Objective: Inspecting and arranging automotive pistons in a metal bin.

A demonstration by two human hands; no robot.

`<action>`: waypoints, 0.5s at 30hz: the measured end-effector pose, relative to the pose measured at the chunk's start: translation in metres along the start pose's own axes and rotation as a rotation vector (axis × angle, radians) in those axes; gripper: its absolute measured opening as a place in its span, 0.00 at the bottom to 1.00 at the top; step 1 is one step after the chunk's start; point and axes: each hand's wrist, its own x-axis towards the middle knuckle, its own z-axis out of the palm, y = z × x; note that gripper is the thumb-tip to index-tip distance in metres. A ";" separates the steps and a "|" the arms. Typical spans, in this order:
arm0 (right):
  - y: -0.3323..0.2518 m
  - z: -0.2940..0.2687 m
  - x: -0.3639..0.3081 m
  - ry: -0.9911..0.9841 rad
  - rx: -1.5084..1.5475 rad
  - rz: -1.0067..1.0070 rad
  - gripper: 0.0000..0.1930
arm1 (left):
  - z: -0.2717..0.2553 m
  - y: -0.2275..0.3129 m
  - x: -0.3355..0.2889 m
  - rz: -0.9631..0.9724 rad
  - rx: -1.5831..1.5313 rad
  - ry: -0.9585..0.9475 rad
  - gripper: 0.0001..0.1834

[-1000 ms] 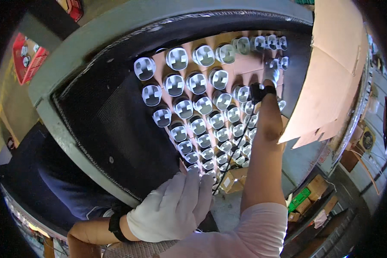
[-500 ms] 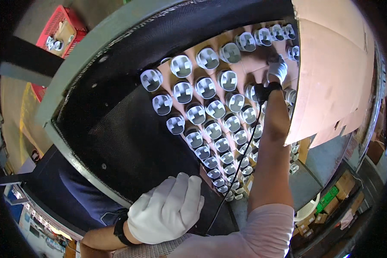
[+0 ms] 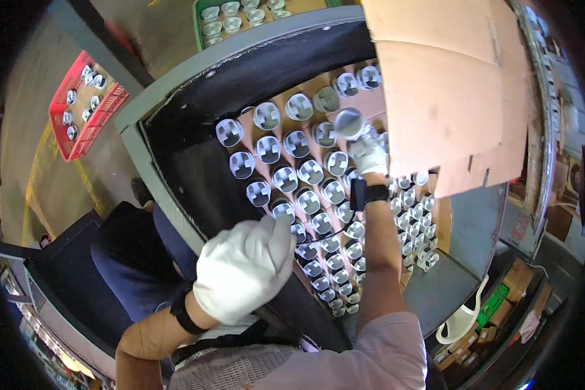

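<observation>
The metal cups (image 3: 267, 149) stood in rows on the cardboard (image 3: 370, 104), maybe so they would not bump; my right hand (image 3: 369, 156) held one shiny cup (image 3: 349, 123) by the far rows, fingers pinching its near side; my left hand (image 3: 244, 270) hung near the rows, fingers bent close together; I couldn't tell if they pinched anything.

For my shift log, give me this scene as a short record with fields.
Right hand: white-gloved, holding a blurred metal part
Left hand: white-gloved, curled, grasp unclear
Surface: cardboard sheet bearing rows of similar parts
Right side: large cardboard panel
Farther off: red crate and green crate, both holding parts
</observation>
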 end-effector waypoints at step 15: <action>0.116 -0.287 -0.087 -0.307 -4.464 -0.572 0.16 | 0.016 -0.009 -0.020 0.235 0.045 0.272 0.09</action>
